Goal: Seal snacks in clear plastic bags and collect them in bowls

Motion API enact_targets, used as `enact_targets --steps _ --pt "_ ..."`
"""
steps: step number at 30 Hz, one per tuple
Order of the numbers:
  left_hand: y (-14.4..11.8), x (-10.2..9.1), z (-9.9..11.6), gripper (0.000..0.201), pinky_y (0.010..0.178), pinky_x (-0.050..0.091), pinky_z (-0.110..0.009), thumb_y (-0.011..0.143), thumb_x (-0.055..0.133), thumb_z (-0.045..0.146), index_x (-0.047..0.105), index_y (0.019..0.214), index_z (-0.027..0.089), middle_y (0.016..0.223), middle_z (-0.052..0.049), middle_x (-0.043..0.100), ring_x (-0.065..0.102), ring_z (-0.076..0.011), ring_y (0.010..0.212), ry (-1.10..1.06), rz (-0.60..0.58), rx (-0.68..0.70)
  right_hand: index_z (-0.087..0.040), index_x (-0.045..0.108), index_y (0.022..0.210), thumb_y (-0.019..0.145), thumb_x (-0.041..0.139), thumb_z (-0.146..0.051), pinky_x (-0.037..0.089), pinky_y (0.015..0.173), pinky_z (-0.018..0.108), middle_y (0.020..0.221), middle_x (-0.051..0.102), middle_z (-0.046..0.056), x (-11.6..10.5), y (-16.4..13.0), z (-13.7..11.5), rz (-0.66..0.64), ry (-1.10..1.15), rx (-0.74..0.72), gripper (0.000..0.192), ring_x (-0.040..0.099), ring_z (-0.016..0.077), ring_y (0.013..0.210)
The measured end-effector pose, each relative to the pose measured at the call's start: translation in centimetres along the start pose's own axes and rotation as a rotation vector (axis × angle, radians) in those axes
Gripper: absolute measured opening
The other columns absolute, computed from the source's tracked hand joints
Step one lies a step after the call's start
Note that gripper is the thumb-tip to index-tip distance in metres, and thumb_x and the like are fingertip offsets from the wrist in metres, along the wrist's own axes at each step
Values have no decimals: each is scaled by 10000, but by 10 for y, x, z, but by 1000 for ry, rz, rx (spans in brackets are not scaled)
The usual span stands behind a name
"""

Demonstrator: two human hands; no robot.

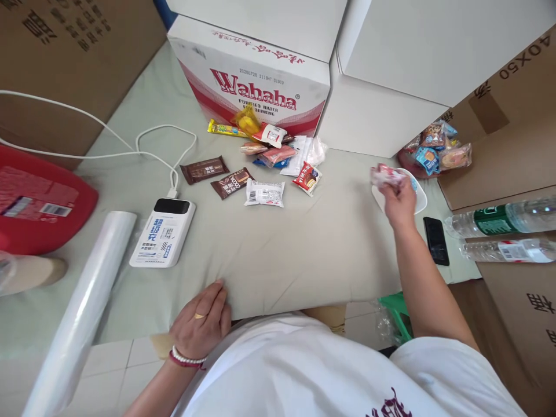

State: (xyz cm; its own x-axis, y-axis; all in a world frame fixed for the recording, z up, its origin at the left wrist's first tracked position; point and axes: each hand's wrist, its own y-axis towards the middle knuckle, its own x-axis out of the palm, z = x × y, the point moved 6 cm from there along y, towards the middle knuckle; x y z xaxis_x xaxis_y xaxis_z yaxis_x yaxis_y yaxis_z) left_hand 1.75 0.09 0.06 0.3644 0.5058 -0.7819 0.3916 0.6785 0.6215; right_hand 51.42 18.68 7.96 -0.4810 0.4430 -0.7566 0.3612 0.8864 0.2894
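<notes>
Evidently, the right hand grips a blurred pink-and-white snack packet at three o'clock, over the white dish; a loose pinch could drop it outside. At seven o'clock, the left hand rests relaxed, grasping nothing visible.

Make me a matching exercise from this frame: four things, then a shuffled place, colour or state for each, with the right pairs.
1. Right hand
2. Left hand
3. Power bank
4. Phone

A. Black, lying near the white bowl
B. Resting at the near edge of the table
C. White, with a cable plugged in
D. Holding a blurred packet

Pairs: 1-D, 2-B, 3-C, 4-A
</notes>
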Motion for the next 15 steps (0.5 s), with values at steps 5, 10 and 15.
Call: enact_targets --steps 5,10,15 --pt "2 -1 1 359 788 583 -338 759 701 30 699 1089 171 1079 -93 793 755 -227 873 7 27 19 -210 417 1495 938 388 -247 459 1087 502 1410 598 161 -86 -23 40 250 -450 58 559 580 300 1305" --pt "4 -2 1 379 798 579 -341 752 707 29 700 1106 164 1075 -99 794 753 -235 883 -2 28 10 -128 432 1515 975 374 -359 346 1131 679 1490 511 244 -62 -29 83 29 -644 200 590 488 393 1389" --pt "4 -2 2 387 794 577 -342 751 705 34 696 1117 162 1072 -102 795 751 -235 872 2 34 11 -124 192 1660 995 251 -698 206 1185 735 1699 183 254 -29 -37 103 -312 -590 293 881 249 418 1551"
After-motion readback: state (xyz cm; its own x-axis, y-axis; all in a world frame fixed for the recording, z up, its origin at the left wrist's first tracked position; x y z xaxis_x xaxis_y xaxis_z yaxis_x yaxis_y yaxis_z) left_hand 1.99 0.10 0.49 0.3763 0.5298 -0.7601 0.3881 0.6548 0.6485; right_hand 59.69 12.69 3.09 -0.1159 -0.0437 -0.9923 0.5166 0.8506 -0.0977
